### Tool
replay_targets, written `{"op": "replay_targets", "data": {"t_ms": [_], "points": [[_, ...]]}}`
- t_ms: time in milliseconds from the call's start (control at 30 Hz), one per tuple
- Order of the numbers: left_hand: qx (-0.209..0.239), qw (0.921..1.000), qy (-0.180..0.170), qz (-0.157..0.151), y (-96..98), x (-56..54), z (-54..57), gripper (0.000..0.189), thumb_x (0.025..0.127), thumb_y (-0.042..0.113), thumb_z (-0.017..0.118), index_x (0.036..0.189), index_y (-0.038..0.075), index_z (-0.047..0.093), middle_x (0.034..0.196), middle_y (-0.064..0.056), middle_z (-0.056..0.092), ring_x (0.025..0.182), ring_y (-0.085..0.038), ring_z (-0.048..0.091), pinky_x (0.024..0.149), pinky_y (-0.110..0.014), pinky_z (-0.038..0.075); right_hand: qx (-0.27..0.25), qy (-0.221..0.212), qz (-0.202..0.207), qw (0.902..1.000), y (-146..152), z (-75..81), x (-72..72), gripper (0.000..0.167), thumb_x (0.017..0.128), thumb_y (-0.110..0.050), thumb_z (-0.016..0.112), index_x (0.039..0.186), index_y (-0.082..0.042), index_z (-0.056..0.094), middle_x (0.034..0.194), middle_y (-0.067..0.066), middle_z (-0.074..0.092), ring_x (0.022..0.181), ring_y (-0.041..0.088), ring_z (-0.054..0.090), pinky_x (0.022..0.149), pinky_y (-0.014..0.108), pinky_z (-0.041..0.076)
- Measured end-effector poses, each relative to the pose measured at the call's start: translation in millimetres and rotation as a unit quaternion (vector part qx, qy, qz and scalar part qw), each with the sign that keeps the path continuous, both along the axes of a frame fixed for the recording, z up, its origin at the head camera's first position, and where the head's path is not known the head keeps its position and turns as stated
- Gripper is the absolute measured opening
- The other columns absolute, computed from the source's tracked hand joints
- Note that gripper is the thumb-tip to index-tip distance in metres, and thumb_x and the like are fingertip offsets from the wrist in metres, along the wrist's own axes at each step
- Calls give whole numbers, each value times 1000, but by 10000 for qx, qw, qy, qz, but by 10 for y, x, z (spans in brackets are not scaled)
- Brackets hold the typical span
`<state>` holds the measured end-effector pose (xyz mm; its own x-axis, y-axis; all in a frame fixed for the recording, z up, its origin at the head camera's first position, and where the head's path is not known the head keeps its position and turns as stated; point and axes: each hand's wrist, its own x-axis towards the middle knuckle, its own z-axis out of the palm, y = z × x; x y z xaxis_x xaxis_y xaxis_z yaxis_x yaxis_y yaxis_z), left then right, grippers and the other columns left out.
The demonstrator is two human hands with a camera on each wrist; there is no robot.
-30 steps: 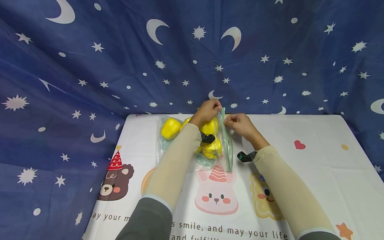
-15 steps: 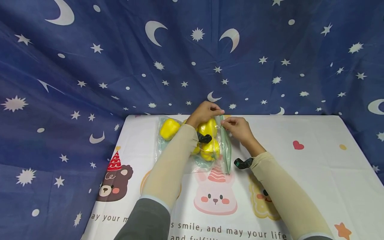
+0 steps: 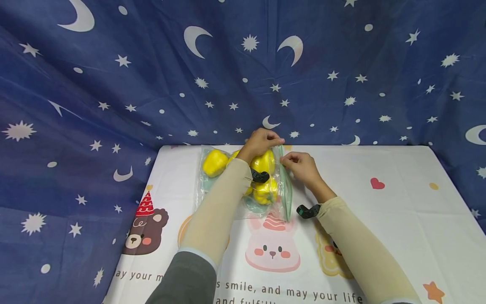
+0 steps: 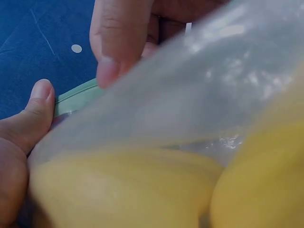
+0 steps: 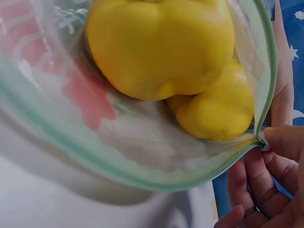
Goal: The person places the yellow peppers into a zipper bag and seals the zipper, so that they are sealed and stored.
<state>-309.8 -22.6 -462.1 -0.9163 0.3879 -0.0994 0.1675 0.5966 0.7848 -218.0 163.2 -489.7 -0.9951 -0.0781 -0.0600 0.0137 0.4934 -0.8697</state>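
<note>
A clear zip bag (image 3: 279, 207) with a green zip strip (image 5: 142, 183) lies on the table, with several yellow bell peppers (image 3: 215, 163) inside. My left hand (image 3: 262, 141) reaches across the bag and grips its far corner, at the end of the strip. In the left wrist view, the left thumb (image 4: 40, 97) stands right at that green end. My right hand (image 3: 301, 166) pinches the strip a little nearer to me. In the right wrist view, the two green edges meet at the right thumb (image 5: 282, 140) and gape apart on the nearer side. My left forearm hides part of the peppers.
The table's white cloth (image 3: 398, 232) bears printed animals and lettering. A dark blue curtain (image 3: 243, 97) with moons and stars hangs close behind the table's far edge and along the left side. A black wrist device (image 3: 260, 176) sits on the left wrist, another (image 3: 308, 211) on the right.
My right hand has come left onto the green strip, then slid slightly toward me along it. The left hand and the strip's far end have lowered a little.
</note>
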Motion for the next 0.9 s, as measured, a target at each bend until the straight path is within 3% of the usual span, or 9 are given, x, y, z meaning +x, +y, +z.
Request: {"op": "replay_targets", "data": {"t_ms": [433, 667, 900], "points": [[-43, 9996, 103, 247, -6, -55, 28, 28, 94, 54, 67, 90, 28, 78, 91, 11, 73, 102, -13, 63, 119, -73, 8, -128, -196, 362, 9991, 24, -28, 187, 24, 98, -32, 66, 90, -13, 77, 83, 15, 73, 60, 17, 52, 55, 29, 45], [-65, 9992, 167, 359, -20, -74, 75, 27, 94, 53, 67, 91, 29, 79, 94, 12, 75, 110, -13, 64, 117, -77, 3, -31, -297, 651, 9974, 48, -60, 314, 23, 97, -32, 67, 85, -14, 76, 83, 20, 72, 54, 14, 45, 53, 28, 40], [-78, 9988, 236, 414, -27, -88, 64, 29, 94, 54, 66, 87, 28, 77, 88, 11, 72, 102, -13, 63, 117, -77, 4, 36, -398, 997, 9942, 73, -45, 440, 23, 96, -29, 68, 79, -14, 74, 76, 20, 69, 51, 11, 40, 51, 27, 35]]}}
